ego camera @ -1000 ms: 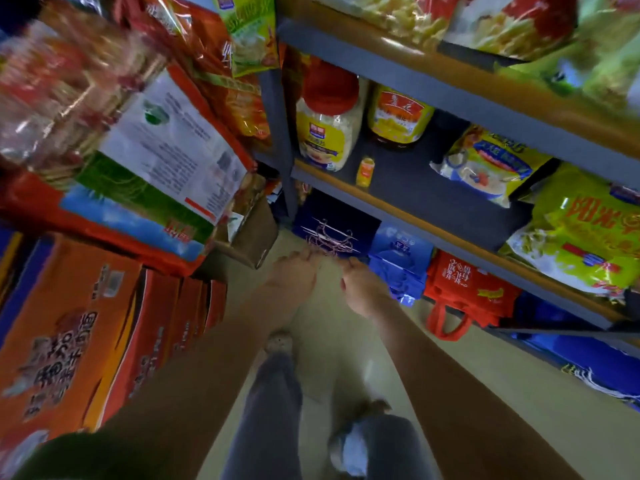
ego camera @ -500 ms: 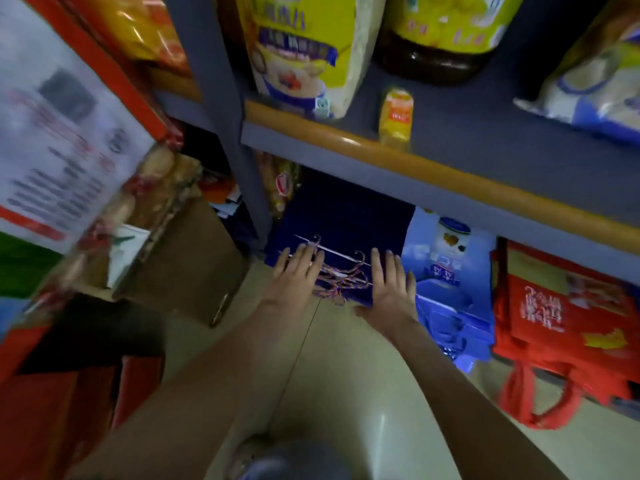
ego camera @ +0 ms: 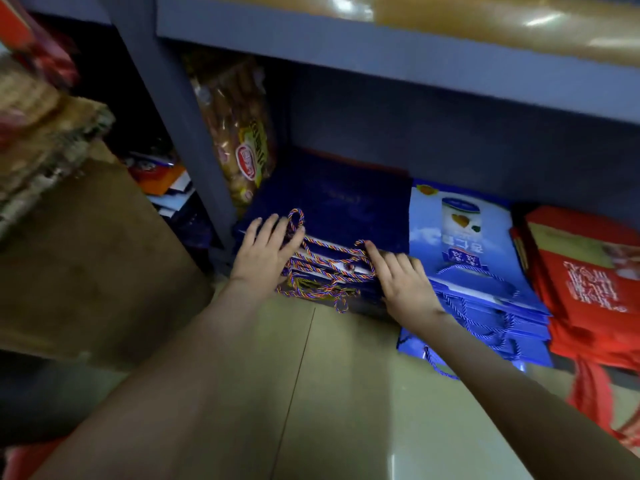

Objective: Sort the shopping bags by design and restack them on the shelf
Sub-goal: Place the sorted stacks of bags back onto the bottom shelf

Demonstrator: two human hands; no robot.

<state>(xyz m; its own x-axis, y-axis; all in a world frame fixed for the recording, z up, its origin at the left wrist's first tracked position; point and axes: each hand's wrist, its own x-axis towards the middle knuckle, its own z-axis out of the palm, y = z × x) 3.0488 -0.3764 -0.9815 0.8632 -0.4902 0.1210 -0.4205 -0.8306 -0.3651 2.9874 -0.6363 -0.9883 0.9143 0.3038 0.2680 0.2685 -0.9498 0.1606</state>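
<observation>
The stack of navy bags (ego camera: pixel 332 206) lies flat on the bottom level under the grey shelf (ego camera: pixel 381 53), its open mouths and rope handles (ego camera: pixel 325 271) facing the person. At its 3 o'clock sits a stack of pale blue bags (ego camera: pixel 460 244), touching or just beside it, with red bags (ego camera: pixel 588 282) at 3 o'clock of that. A snack packet (ego camera: pixel 239 140) stands at the navy stack's 10 o'clock.

The left hand (ego camera: pixel 266 254) rests on the stack's 7 o'clock corner, fingers straight and spread, gripping nothing. The right hand (ego camera: pixel 405 282) lies at the 5 o'clock corner, fingers extended, the forefinger touching a loop of cord; nothing is pinched.

These look like laminated paper bags: light singly, fairly stiff, smooth-faced and likely to slide over one another. The cords are tangled, so pulling by them would probably drag several out unevenly. Better, I judge, to clamp the front edge at both corners, thumbs beneath, and draw the stack out onto the floor (ego camera: pixel 346 375).
</observation>
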